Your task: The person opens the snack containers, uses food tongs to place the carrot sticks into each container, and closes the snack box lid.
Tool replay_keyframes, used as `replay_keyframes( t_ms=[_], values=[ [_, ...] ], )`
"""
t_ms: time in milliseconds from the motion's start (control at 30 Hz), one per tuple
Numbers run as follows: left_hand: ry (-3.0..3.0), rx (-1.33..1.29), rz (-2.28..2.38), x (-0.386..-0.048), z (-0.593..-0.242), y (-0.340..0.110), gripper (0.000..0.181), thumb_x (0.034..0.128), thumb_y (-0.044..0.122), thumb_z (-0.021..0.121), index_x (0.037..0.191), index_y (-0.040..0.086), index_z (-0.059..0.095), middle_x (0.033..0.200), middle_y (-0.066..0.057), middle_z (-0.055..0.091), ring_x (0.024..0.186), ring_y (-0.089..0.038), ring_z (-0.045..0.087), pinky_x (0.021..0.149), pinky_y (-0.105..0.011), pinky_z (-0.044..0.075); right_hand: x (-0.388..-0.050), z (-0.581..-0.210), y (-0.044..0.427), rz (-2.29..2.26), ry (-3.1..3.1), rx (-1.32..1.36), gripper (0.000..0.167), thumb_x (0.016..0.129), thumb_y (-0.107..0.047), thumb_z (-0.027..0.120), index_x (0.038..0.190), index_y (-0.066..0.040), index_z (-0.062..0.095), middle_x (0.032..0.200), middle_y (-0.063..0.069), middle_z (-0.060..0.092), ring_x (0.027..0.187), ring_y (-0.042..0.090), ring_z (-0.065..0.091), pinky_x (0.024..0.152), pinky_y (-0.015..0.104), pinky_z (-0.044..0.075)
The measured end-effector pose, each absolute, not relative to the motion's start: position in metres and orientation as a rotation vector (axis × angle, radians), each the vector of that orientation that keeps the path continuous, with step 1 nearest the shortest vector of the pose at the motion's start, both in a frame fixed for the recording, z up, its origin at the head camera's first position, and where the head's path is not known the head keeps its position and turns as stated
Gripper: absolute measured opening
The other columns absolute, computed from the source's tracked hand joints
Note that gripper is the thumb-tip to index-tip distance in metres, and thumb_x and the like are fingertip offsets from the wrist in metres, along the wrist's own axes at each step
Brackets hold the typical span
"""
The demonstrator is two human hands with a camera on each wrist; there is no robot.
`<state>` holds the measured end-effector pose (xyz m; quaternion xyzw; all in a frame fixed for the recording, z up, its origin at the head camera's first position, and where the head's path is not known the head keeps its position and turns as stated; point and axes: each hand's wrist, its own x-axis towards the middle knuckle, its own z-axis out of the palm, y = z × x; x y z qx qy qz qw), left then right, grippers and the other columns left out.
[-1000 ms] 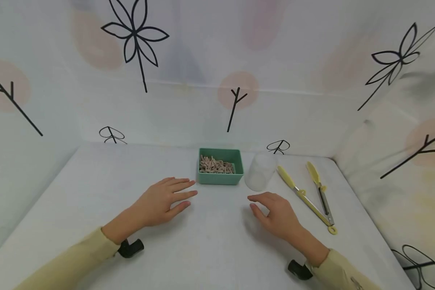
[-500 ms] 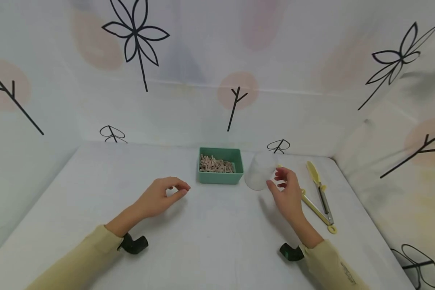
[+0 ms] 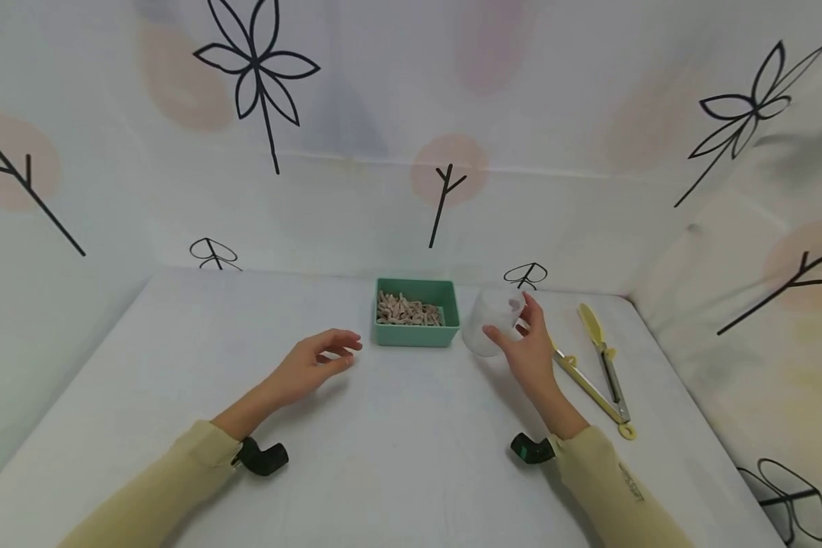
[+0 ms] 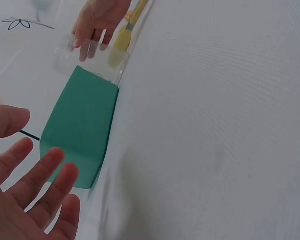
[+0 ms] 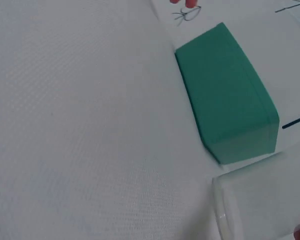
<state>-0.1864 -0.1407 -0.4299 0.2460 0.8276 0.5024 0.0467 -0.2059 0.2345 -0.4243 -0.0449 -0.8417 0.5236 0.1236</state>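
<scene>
A clear plastic cup [image 3: 482, 323] stands on the table just right of a green box [image 3: 416, 336]. My right hand [image 3: 529, 354] reaches around the cup's right side, with its thumb across the front and its fingers at the far right. In the right wrist view the cup [image 5: 265, 200] shows at the lower right, with parts of fingers at the edge. Small tan, twisted pieces [image 3: 407, 311] lie in the box; their kind is unclear. My left hand [image 3: 306, 371] hovers left of the box, holding nothing, its fingers loosely bent.
Yellow-tipped tongs [image 3: 610, 373] lie spread on the table, right of the cup and partly behind my right hand. A white cloth [image 3: 397, 472] covers the table. Printed fabric walls [image 3: 356, 213] rise behind and at both sides.
My right hand has moved right and forward to the cup and now has its fingers around it. The left hand has bent its fingers a little. The cup and box stay in place.
</scene>
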Motion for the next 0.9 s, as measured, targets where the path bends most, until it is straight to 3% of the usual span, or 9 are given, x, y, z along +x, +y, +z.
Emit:
replay_keyframes(
  t_ms=[200, 400, 633, 900],
  values=[
    [2.459, 0.726, 1.559, -0.187, -0.433, -0.136, 0.043, 0.0988, 0.017, 0.064, 0.139, 0.006, 0.053, 0.131, -0.006, 0.062, 0.116, -0.022, 0.059, 0.094, -0.045, 0.048, -0.203, -0.423, 0.235, 1.55, -2.443, -0.135, 0.09, 0.087, -0.03, 0.08, 0.156, -0.014, 0.026, 0.145, 0.014, 0.043, 0.127, 0.03, 0.043, 0.107, 0.048, 0.038],
    [2.415, 0.754, 1.58, -0.185, -0.435, -0.131, 0.046, 0.0981, 0.02, 0.065, 0.141, 0.008, 0.052, 0.134, -0.006, 0.06, 0.12, -0.024, 0.057, 0.096, -0.048, 0.046, -0.185, -0.418, 0.23, 1.549, -2.504, -0.108, 0.09, 0.086, -0.034, 0.08, 0.157, -0.018, 0.025, 0.144, 0.012, 0.043, 0.124, 0.028, 0.043, 0.102, 0.046, 0.044],
    [2.348, 0.847, 1.564, -0.18, -0.436, -0.123, 0.054, 0.096, 0.018, 0.068, 0.145, 0.006, 0.048, 0.141, -0.008, 0.055, 0.125, -0.025, 0.053, 0.099, -0.05, 0.044, -0.16, -0.412, 0.215, 1.636, -2.571, -0.015, 0.089, 0.089, -0.032, 0.077, 0.158, -0.023, 0.022, 0.146, 0.009, 0.041, 0.126, 0.026, 0.044, 0.098, 0.033, 0.047],
    [2.261, 0.94, 1.518, -0.171, -0.433, -0.108, 0.066, 0.0928, 0.018, 0.072, 0.15, 0.005, 0.04, 0.148, -0.008, 0.048, 0.131, -0.026, 0.048, 0.101, -0.052, 0.042, -0.133, -0.415, 0.189, 1.849, -2.512, 0.194, 0.086, 0.088, -0.014, 0.077, 0.155, -0.018, 0.024, 0.154, 0.009, 0.034, 0.139, 0.031, 0.039, 0.098, 0.041, 0.048]
  ],
)
